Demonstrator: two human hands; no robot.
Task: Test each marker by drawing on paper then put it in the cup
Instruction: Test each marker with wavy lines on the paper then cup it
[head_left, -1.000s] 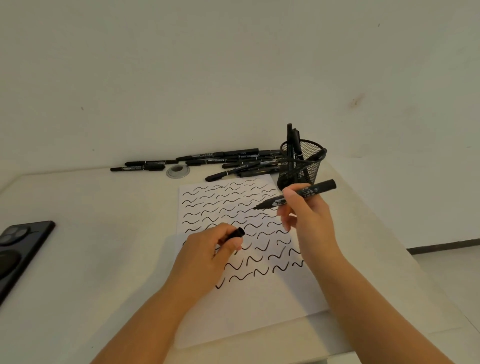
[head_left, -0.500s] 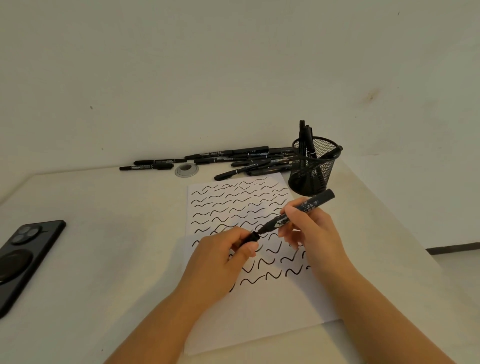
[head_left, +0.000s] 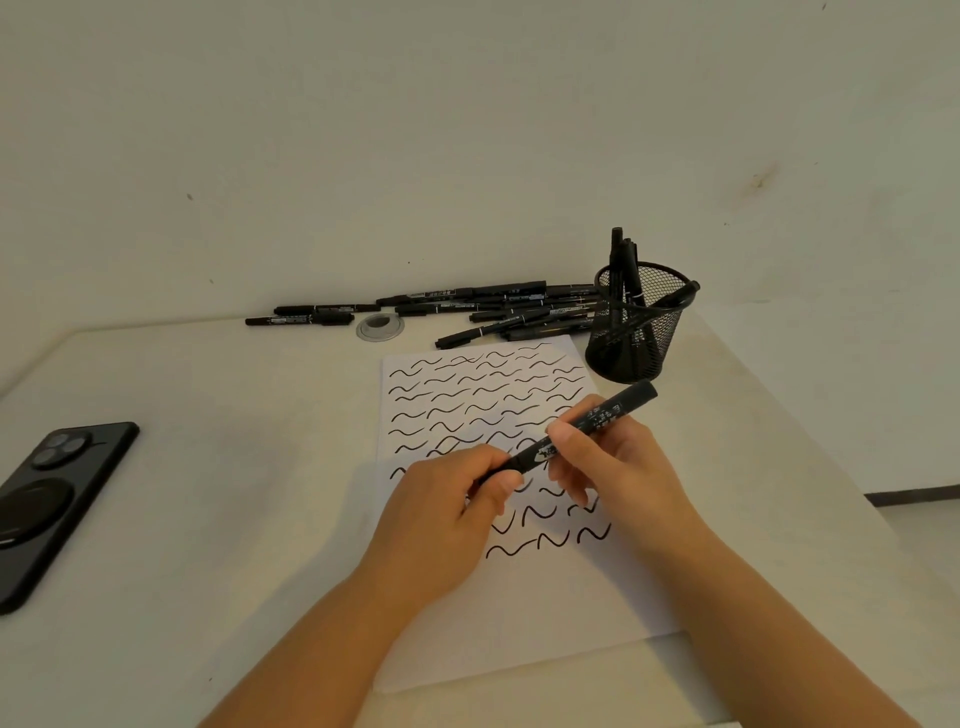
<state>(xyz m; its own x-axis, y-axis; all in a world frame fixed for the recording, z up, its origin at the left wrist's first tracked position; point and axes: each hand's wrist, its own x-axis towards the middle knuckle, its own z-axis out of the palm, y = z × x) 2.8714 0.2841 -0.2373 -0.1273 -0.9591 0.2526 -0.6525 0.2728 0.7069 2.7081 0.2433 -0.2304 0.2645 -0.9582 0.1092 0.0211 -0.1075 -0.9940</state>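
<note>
Head view: both hands, left hand (head_left: 447, 519) and right hand (head_left: 618, 467), are gripping one black marker (head_left: 587, 423) over the paper (head_left: 519, 623).

marker (head_left: 587, 423) in both hands, over paper (head_left: 545, 613)

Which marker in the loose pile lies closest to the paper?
The slanted marker at the pile's front; its left tip nearly reaches the paper top edge, while the others lie farther back by the wall.

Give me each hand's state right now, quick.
Left hand: pinching the cap end of the black marker.
Right hand: gripping the marker's barrel.
</note>
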